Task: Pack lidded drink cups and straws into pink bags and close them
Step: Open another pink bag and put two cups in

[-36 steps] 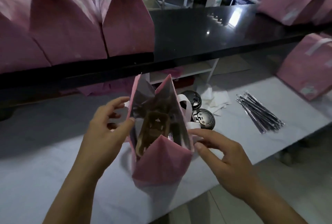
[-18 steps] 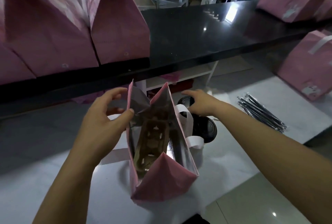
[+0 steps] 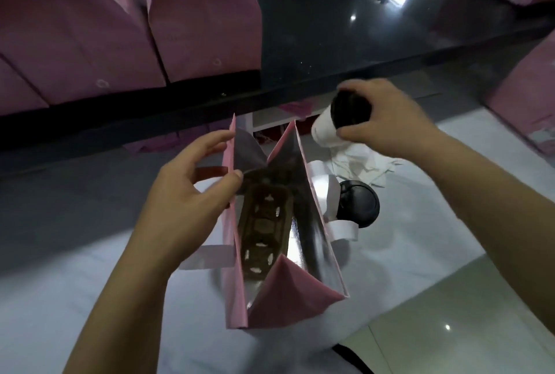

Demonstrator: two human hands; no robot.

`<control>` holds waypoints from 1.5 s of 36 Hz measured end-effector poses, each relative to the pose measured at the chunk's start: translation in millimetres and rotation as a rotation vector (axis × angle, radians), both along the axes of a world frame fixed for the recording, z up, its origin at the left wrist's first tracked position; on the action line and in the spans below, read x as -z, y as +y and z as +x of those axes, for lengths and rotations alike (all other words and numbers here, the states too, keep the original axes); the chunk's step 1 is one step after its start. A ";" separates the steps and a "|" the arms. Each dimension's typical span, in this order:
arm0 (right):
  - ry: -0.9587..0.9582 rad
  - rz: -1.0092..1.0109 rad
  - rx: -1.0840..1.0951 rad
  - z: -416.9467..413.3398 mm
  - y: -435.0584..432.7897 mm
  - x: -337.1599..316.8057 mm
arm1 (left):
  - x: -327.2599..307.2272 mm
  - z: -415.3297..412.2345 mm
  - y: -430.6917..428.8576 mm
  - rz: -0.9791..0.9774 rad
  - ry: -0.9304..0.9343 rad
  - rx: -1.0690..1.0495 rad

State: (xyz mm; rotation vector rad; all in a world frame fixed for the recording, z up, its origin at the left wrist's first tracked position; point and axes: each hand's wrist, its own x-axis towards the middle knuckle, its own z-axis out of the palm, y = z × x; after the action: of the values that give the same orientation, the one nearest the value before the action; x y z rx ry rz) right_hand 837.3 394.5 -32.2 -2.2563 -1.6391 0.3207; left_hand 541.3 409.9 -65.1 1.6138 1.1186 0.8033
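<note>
Cup (image 3: 336, 124), tilted above the open bag (image 3: 288, 256), is gripped by the right hand (image 3: 387, 121); left hand (image 3: 192, 193) pinches the bag's rim.

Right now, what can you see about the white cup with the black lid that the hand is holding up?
The white paper-looking cup is capped by a round black lid. It is tilted, lid toward the camera, bottom pointing down toward the open pink bag. The right hand grips it, fingers curled round the lid end. It seems lifted clear of the table, just right of the bag's rim, not touching it.
</note>
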 end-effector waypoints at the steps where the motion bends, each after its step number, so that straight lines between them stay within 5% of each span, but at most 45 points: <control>1: 0.002 0.063 -0.014 -5.9 -7.1 -15.1 | 0.8 -1.8 -2.2 -0.013 -0.023 -0.007; 7: 0.112 0.209 -0.248 -60.5 -56.2 -85.4 | 5.6 -15.7 -8.8 -0.056 -0.122 -0.017; 14: 0.044 -0.015 -0.501 -115.4 -66.5 -80.0 | 9.1 -28.2 -5.8 -0.089 -0.227 0.009; 24: -0.243 -0.266 -0.575 -154.4 -43.6 -33.4 | 9.0 -36.0 -6.1 -0.078 -0.285 0.022; 31: -0.451 -0.207 -0.713 -174.3 -44.3 -29.8 | 7.6 -37.2 -7.6 -0.056 -0.321 0.010; 42: -0.133 -0.459 -0.655 -150.0 -22.5 18.0 | 15.6 -47.0 0.1 -0.055 -0.317 -0.035; 54: 0.078 -0.455 -0.567 -143.1 -31.7 54.2 | 13.3 -51.7 2.6 -0.031 -0.321 -0.019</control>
State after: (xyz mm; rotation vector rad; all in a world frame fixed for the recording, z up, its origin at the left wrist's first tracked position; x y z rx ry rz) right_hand 694.2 362.8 -86.4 -1.9645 -2.3265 0.9922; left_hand 489.6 412.5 -78.5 1.3903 0.9127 1.0119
